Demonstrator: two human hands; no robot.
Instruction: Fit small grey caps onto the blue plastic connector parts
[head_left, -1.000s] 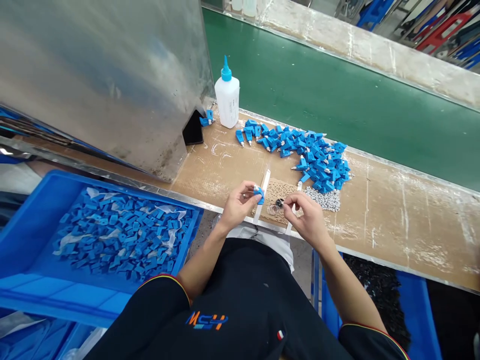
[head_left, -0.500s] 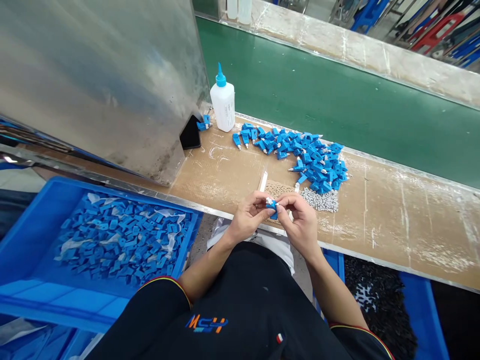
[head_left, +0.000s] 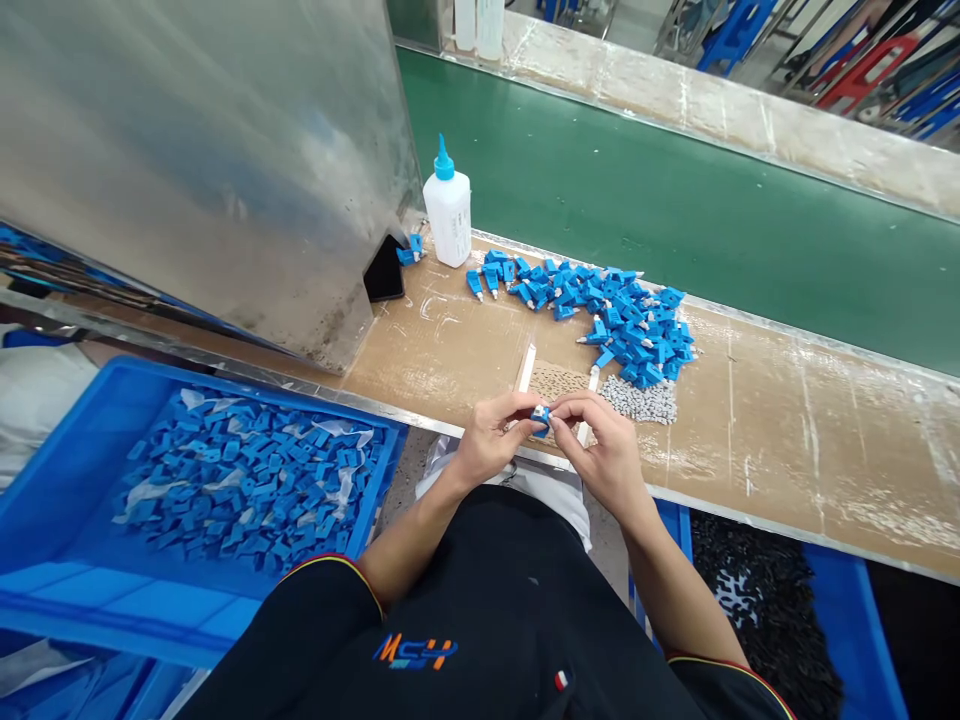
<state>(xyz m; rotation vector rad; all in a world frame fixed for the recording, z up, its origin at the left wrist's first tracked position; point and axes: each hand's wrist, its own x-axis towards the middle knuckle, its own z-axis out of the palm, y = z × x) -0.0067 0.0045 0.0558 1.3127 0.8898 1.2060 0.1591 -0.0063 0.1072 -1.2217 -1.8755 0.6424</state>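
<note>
A small blue plastic part point(head_left: 540, 416) with a whitish piece on top is pinched between the fingertips of my left hand point(head_left: 487, 438). Thumb and forefinger of my right hand point(head_left: 602, 446) close together at the part's right side; whether they grip the part or a tiny piece is too small to tell. Just beyond my hands, small metal bits lie in a strip-edged patch point(head_left: 559, 378) on the bench. Right of it is a heap of small grey-white pieces point(head_left: 639, 400), and behind that a pile of blue plastic parts point(head_left: 630, 325) with white tips.
A white bottle with a blue nozzle point(head_left: 450, 215) stands near a black phone-like object point(head_left: 385, 270) and a metal panel point(head_left: 225, 170). The green belt point(head_left: 675, 200) runs behind the bench point(head_left: 787, 430). Blue bins hold blue parts point(head_left: 255, 480) at left and black pieces point(head_left: 772, 590) at right.
The blue part has tipped slightly in my left fingers, and my right hand has shifted a little to the right. At far left, pale cloth has come into view.
</note>
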